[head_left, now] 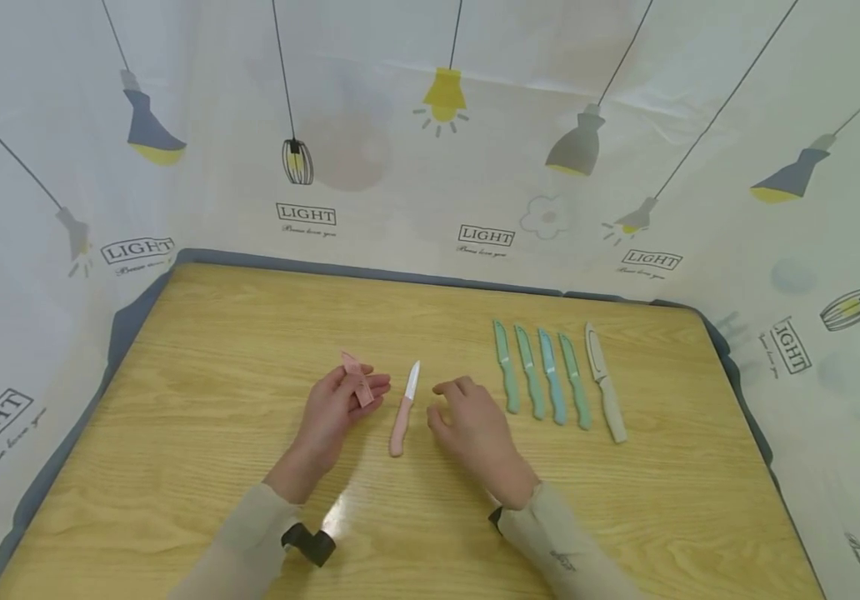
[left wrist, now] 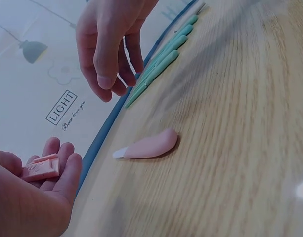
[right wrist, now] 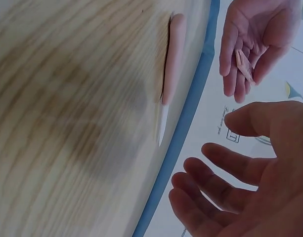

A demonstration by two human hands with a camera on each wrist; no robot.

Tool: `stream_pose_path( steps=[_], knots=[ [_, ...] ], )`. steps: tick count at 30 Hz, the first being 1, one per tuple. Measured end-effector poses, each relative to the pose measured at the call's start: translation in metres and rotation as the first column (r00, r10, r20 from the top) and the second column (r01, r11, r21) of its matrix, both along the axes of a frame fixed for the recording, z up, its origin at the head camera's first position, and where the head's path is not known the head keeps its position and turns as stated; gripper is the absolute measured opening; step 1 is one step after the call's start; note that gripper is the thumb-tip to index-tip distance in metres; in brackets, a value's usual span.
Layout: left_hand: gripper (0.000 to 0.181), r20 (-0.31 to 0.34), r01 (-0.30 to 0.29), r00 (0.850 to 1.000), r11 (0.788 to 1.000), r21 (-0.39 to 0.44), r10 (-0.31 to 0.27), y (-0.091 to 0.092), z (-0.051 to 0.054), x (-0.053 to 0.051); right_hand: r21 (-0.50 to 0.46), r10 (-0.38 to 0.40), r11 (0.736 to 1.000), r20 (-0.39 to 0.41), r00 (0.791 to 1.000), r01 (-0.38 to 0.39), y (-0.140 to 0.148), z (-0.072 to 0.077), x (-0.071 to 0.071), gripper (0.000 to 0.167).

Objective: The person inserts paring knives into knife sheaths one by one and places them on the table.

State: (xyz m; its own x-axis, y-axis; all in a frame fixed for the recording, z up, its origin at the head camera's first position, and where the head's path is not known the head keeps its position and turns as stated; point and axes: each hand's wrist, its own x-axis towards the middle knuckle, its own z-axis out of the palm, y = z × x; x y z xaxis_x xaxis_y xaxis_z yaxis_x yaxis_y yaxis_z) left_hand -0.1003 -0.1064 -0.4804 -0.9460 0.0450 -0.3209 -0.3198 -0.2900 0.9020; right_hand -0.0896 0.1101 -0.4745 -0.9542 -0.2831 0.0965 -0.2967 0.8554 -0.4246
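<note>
A pink knife sheath [head_left: 357, 380] lies across the fingers of my left hand [head_left: 327, 410], held there by the thumb, palm turned up. Between the two hands a pink-handled paring knife [head_left: 402, 421] rests on the table, its bare blade pointing away from me. My right hand [head_left: 477, 427] hovers just right of that knife, fingers loosely bent and holding nothing. In the right wrist view, its thumb stands apart from the fingers. The left wrist view shows raised lettering on the sheath [left wrist: 41, 169].
Right of my right hand, several sheathed knives lie side by side on the wooden table [head_left: 197, 467]: green ones [head_left: 507, 367], a blue one [head_left: 552, 377] and a cream one [head_left: 606, 383]. A lamp-patterned curtain [head_left: 400, 183] surrounds the table's far and side edges.
</note>
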Motion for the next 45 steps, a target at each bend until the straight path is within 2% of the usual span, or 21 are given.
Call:
stream_pose_path(
  steps=[4,9,12,17,21,24,27,29,32,35,37,40,45],
  knots=[
    [0.041,-0.019,0.001,1.000,1.000,-0.006,-0.001,-0.005,-0.002,0.001,0.037,-0.024,0.999,0.053,0.998,0.022,-0.010,0.000,0.001,0.034],
    [0.041,-0.020,-0.027,0.999,0.999,0.019,0.027,-0.008,-0.004,0.001,0.114,-0.074,0.992,0.120,0.990,0.060,-0.023,-0.002,0.002,0.054],
    [0.041,-0.017,-0.039,0.999,0.999,0.033,0.040,-0.010,-0.005,0.001,0.167,-0.086,0.984,0.130,0.988,0.064,-0.029,-0.005,0.001,0.065],
    [0.041,-0.001,-0.061,0.998,0.996,0.058,0.061,-0.015,-0.005,0.002,0.269,-0.055,0.963,0.108,0.993,0.024,-0.038,-0.010,0.000,0.084],
    [0.041,0.010,-0.083,0.997,0.993,0.080,0.083,-0.018,-0.007,0.001,0.332,-0.045,0.943,0.139,0.989,-0.004,-0.045,-0.010,-0.002,0.100],
    [0.042,0.008,-0.094,0.996,0.991,0.090,0.094,-0.020,-0.009,0.002,0.317,-0.078,0.948,0.187,0.979,0.015,-0.050,-0.012,-0.003,0.108],
    [0.042,0.009,-0.104,0.995,0.990,0.095,0.103,-0.021,-0.009,0.002,0.326,-0.090,0.945,0.188,0.978,0.024,-0.053,-0.016,-0.004,0.111],
    [0.042,0.011,-0.107,0.994,0.990,0.095,0.106,-0.022,-0.009,0.002,0.359,-0.076,0.933,0.154,0.985,0.015,-0.054,-0.020,-0.004,0.110],
    [0.043,0.013,-0.107,0.994,0.990,0.092,0.107,-0.022,-0.009,0.003,0.456,-0.021,0.890,0.066,0.998,-0.011,-0.052,-0.023,-0.004,0.105],
    [0.044,0.016,-0.109,0.994,0.990,0.093,0.107,-0.023,-0.008,0.003,0.524,0.029,0.852,-0.019,0.999,-0.015,-0.049,-0.025,-0.004,0.090],
    [0.043,0.020,-0.112,0.994,0.989,0.096,0.111,-0.023,-0.008,0.003,0.538,0.046,0.843,-0.035,0.998,-0.020,-0.047,-0.025,-0.004,0.079],
    [0.043,0.023,-0.116,0.993,0.988,0.101,0.115,-0.023,-0.008,0.004,0.500,0.037,0.866,-0.006,0.999,-0.029,-0.043,-0.024,-0.005,0.066],
    [0.042,0.026,-0.130,0.992,0.985,0.117,0.127,-0.024,-0.010,0.003,0.367,0.009,0.930,0.042,0.999,-0.024,-0.039,-0.023,-0.005,0.054]
  ],
)
